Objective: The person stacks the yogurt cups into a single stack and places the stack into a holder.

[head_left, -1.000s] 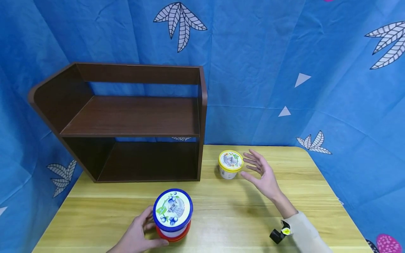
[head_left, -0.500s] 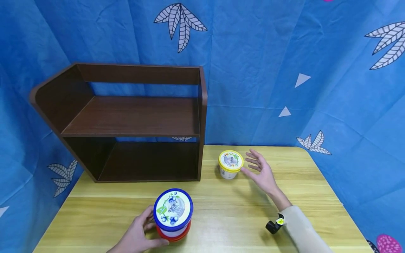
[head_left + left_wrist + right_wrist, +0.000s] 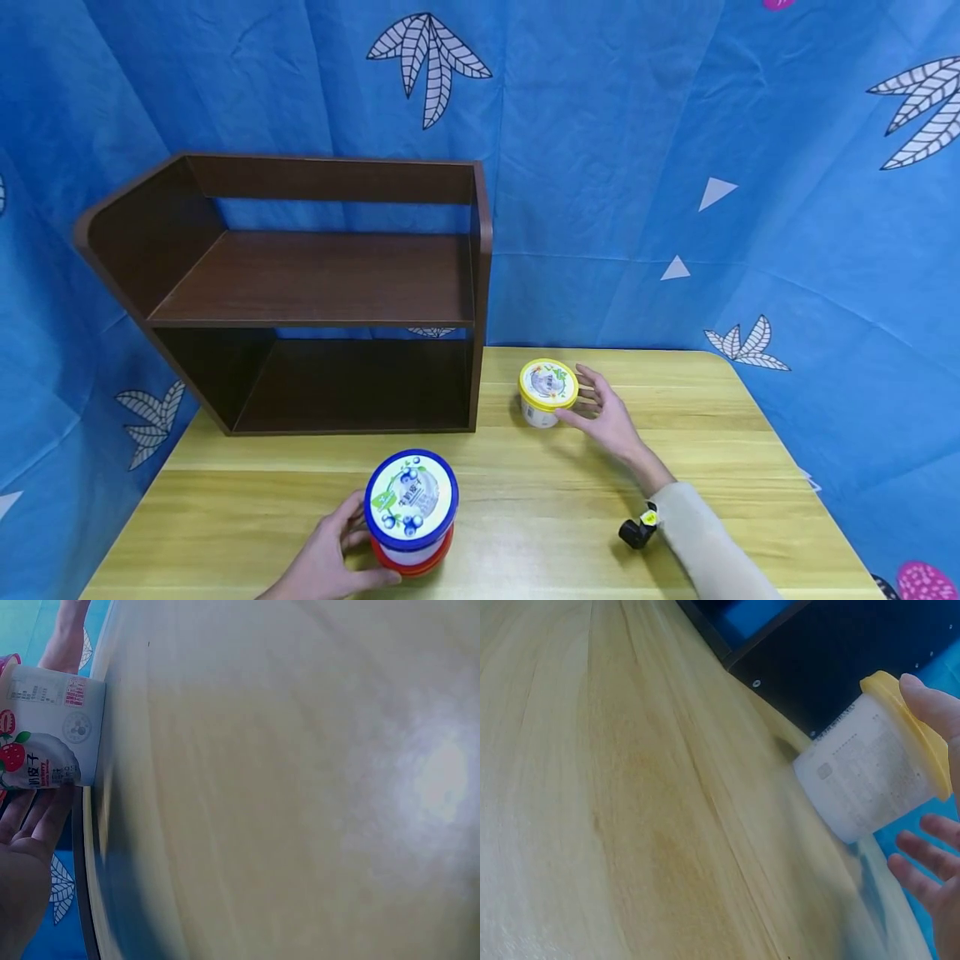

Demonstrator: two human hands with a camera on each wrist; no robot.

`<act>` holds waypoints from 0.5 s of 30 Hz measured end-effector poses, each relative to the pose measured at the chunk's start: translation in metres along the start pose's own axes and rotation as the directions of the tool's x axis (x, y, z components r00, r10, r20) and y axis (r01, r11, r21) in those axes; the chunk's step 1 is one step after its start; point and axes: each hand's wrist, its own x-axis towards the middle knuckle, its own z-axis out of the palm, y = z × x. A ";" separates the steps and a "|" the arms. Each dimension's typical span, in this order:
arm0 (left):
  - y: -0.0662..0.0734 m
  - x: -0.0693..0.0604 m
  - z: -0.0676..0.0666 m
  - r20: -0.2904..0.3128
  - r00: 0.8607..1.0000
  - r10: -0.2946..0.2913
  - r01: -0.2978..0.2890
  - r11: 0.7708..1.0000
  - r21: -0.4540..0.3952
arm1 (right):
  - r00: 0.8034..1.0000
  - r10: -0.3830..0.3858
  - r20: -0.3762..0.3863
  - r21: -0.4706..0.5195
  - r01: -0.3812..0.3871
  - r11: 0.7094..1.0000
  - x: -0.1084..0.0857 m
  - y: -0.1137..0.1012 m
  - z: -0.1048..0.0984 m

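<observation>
Near the front of the table, a blue-lidded tub (image 3: pixel 411 500) with blueberry pictures stands on a red-rimmed tub (image 3: pixel 420 567). My left hand (image 3: pixel 321 552) holds the lower tub, fingers at its left side and thumb across its front. Strawberries are printed on this white strawberry tub (image 3: pixel 45 735) in the left wrist view. Further back is a yellow-lidded tub (image 3: pixel 547 385), upright on the table. At its right side is my right hand (image 3: pixel 603 418), thumb by the lid edge. In the right wrist view the thumb (image 3: pixel 926 705) meets the yellow rim; the other fingers are spread and apart from the tub.
A dark brown two-tier shelf (image 3: pixel 322 279) stands at the back left, its right side panel close to the yellow-lidded tub. Blue patterned cloth (image 3: pixel 615 167) hangs behind the wooden table (image 3: pixel 525 517). A small black camera (image 3: pixel 637 529) is strapped on the right wrist.
My right hand has moved left and slightly down in view, from beside the yellow-lidded tub to its rim, bringing the thumb in front of it. The left hand and stacked tubs have stayed still.
</observation>
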 end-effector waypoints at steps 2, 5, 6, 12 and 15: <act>0.000 0.000 0.000 0.001 1.000 -0.003 0.003 1.000 0.000 | 1.000 0.001 -0.001 0.007 -0.001 1.000 0.001 0.002 0.002; 0.000 0.001 0.000 0.001 1.000 -0.003 0.003 1.000 0.002 | 1.000 0.005 -0.007 0.005 -0.005 1.000 0.002 0.003 0.005; 0.000 0.001 0.000 0.000 1.000 -0.005 0.005 1.000 0.003 | 1.000 0.008 -0.006 0.002 -0.008 1.000 0.002 0.004 0.006; 0.000 0.000 0.000 -0.008 1.000 -0.005 0.005 1.000 0.013 | 1.000 0.019 0.001 -0.008 -0.019 1.000 0.001 0.006 0.011; 0.000 0.000 0.000 -0.012 1.000 -0.001 0.002 1.000 0.023 | 1.000 0.015 -0.005 -0.006 -0.015 1.000 0.001 0.006 0.013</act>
